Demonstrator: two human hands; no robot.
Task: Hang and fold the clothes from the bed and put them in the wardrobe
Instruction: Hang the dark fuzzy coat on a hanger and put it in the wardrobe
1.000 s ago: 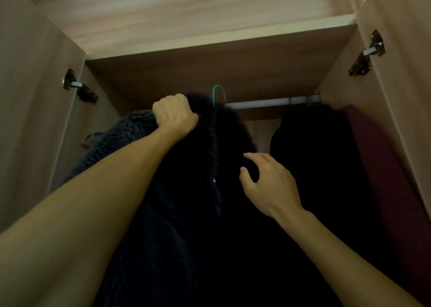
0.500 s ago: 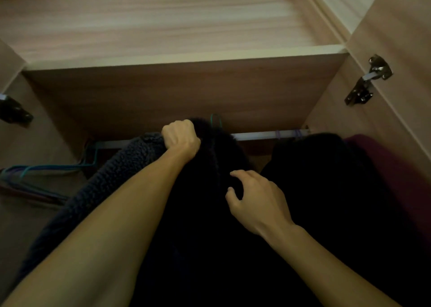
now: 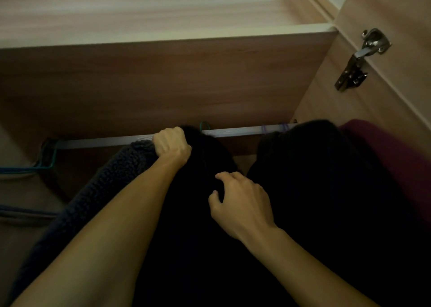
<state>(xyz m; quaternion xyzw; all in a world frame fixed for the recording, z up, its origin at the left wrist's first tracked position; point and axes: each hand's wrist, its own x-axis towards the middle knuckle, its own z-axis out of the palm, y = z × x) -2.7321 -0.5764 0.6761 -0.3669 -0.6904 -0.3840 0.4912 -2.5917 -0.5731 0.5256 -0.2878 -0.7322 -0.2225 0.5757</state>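
Left hand (image 3: pixel 171 143) is gripping the fleece (image 3: pixel 112 178) at the rail (image 3: pixel 233 132); right hand (image 3: pixel 242 202) is curling on the coat (image 3: pixel 191 225), grip unclear; next: hooking it.

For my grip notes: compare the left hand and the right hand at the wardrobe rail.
The left hand is a tight fist gripping the navy fleecy garment up by the rail; the right hand sits lower, fingers loosely curled on black cloth, its hold unclear. Both reach in bare-armed.
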